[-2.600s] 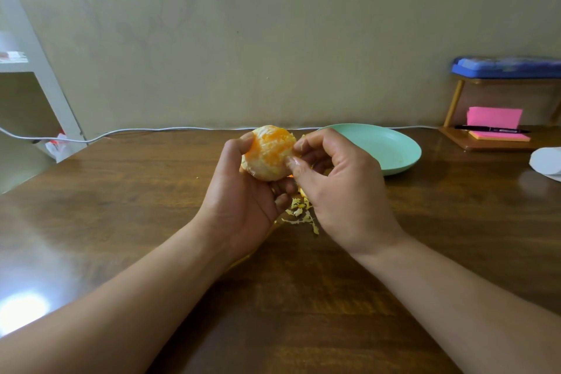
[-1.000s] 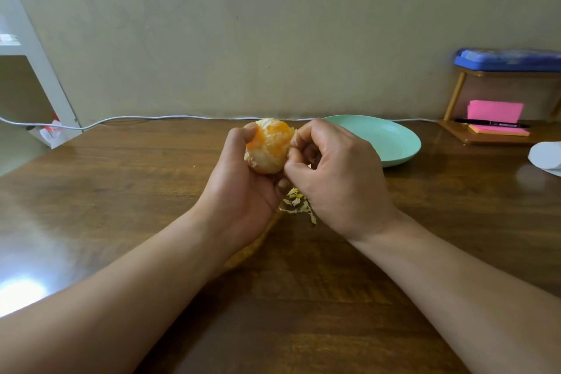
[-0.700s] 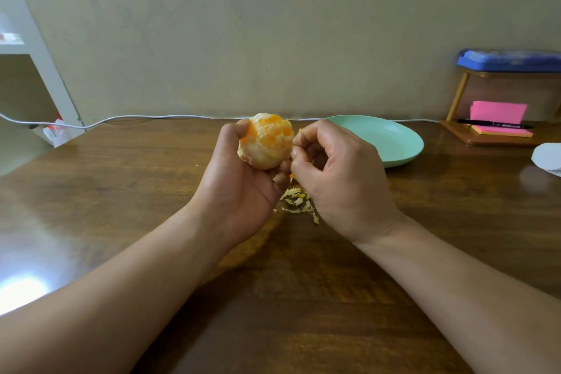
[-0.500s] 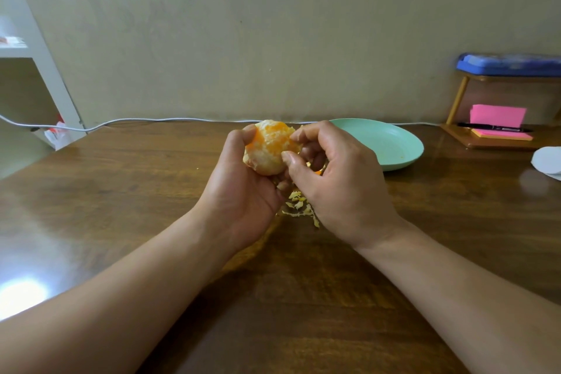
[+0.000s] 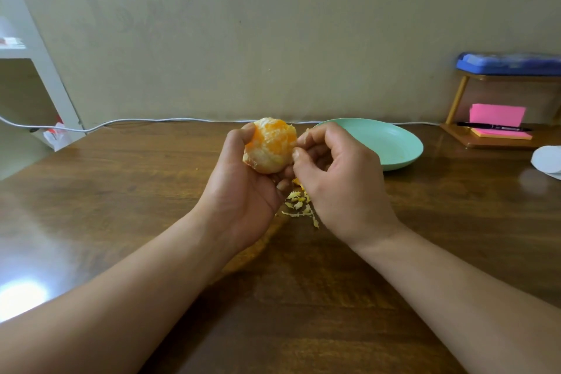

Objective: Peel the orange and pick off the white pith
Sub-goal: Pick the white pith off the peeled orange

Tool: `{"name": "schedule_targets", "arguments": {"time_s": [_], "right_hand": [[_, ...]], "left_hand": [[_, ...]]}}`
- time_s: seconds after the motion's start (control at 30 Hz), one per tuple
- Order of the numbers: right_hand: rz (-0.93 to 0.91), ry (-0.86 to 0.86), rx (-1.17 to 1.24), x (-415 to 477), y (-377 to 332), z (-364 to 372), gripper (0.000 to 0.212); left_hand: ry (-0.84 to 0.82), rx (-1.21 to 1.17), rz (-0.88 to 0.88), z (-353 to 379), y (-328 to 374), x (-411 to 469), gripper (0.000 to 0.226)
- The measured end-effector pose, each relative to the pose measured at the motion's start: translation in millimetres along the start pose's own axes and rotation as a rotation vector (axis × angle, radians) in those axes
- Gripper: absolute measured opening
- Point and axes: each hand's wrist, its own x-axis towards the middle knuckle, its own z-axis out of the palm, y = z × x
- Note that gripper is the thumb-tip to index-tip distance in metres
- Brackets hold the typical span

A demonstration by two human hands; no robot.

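Note:
A peeled orange [image 5: 270,144] with pale pith patches on its lower half is held up over the wooden table. My left hand [image 5: 243,185] grips it from the left and below, thumb on top. My right hand [image 5: 340,179] is just right of the fruit, fingers curled, thumb and forefinger pinched together at the orange's right edge; whether a pith shred is between them is too small to tell. A small heap of pith and peel scraps [image 5: 299,206] lies on the table under the hands. A larger peel piece [image 5: 258,249] shows beneath my left wrist.
A mint-green plate [image 5: 391,143] sits right behind my right hand. At the far right stand a wooden rack with pink sticky notes [image 5: 498,118], a black pen and a blue case [image 5: 510,64]. A white cable [image 5: 151,121] runs along the wall. A white object [image 5: 546,158] lies at the right edge.
My left hand has turned and shifted the orange slightly. My right hand's fingertips went from pressing against the fruit to a pinch just off its right edge.

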Motion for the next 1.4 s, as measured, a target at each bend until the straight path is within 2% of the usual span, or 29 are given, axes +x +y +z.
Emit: {"name": "schedule_targets", "arguments": {"time_s": [0.27, 0.4, 0.53, 0.67, 0.8, 0.93, 1.07, 1.2, 1.4], "right_hand": [[0.29, -0.049, 0.143, 1.3, -2.6, -1.6, 0.018], [0.346, -0.076, 0.16, 4.5, -1.4, -2.9, 0.022], [0.294, -0.126, 0.081, 6.0, 2.7, -7.7, 0.021], [0.214, -0.136, 0.001, 5.3, 3.2, -11.0, 0.015], [0.173, -0.134, -0.013, 4.6, 3.8, -12.1, 0.018], [0.154, -0.121, -0.004, 4.5, 4.7, -13.7, 0.019], [0.147, -0.119, 0.006, 5.2, 5.9, -13.0, 0.015], [0.186, -0.141, 0.038, 6.3, 6.2, -11.7, 0.008], [0.141, -0.152, 0.049, 5.5, 4.3, -14.5, 0.009]], "left_hand": [[0.034, 0.116, 0.055, -1.2, 0.3, 1.2, 0.051], [0.043, 0.206, 0.114, -0.8, 0.5, 1.4, 0.045], [0.095, 0.29, 0.164, -2.9, 1.3, 4.5, 0.039], [0.111, 0.361, 0.2, -6.3, 1.4, 8.5, 0.069], [0.095, 0.417, 0.217, -8.1, -0.6, 8.6, 0.078], [0.068, 0.433, 0.222, -8.6, -1.7, 7.7, 0.074], [0.024, 0.371, 0.153, -8.7, -0.3, 7.7, 0.044], [-0.015, 0.24, 0.046, -8.8, 4.5, 5.8, 0.05], [-0.026, 0.229, 0.044, -11.5, 4.6, 7.9, 0.054]]}}
